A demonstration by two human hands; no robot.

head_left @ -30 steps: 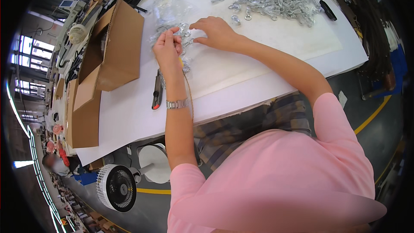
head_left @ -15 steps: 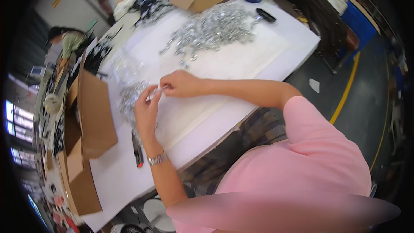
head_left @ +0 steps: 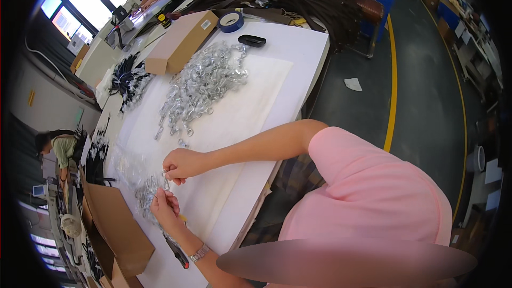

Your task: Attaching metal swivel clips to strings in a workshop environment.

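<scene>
My right hand (head_left: 184, 164) is closed in a pinch on a small silvery metal piece (head_left: 166, 181), which looks like a loop or clip. Just below it, my left hand (head_left: 166, 208) has thumb and fingers pinched together; what they hold, if anything, is too small to make out. Both hands are over a smaller heap of shiny metal pieces (head_left: 144, 198) at the left of the white table. A bigger heap of silvery metal pieces (head_left: 205, 82), some seemingly in clear wrapping, spreads farther off. Clear plastic bags (head_left: 128, 164) lie beside the small heap.
An open cardboard box (head_left: 120, 224) stands at the near left, with a box cutter (head_left: 176, 253) beside my left wrist. Farther off are a closed carton (head_left: 184, 40), blue tape (head_left: 231, 22), a black object (head_left: 252, 40) and dark strips (head_left: 298, 0). Two people work beyond the table.
The view has swung, so the table sits farther left and lower. My hands have shifted against each other, right now above left, and a metal loop shows between them.
</scene>
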